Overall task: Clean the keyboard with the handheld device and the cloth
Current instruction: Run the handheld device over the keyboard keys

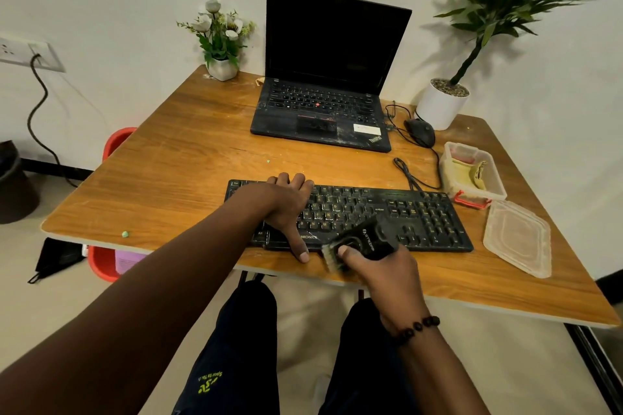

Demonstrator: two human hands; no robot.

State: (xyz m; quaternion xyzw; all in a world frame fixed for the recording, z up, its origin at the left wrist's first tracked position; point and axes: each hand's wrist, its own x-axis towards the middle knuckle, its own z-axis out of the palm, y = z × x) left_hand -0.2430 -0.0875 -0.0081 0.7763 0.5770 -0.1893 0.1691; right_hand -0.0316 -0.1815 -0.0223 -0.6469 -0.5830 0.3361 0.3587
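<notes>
Two knees in dark trousers at bottom, person seated at one wooden table [175,158]. Right hand [387,271] wraps its fingers round one black handheld device [367,241], brush end [333,256] down at the near edge of the keyboard, blurred. Left hand [290,209] lies flat-ish on the left half of one black keyboard [424,216], fingers over the far edge, thumb on the table at the near edge, holding nothing. Right of the keyboard: one clear lid [517,237] flat on the table, one clear container [472,173] just behind it with one yellowish cloth [470,173] inside. Farther back one mouse [419,132], one open laptop [332,77] with dark screen. At the far edge two pots: flower pot [220,40] left, green plant [445,103] right. Two small green crumbs on the table
</notes>
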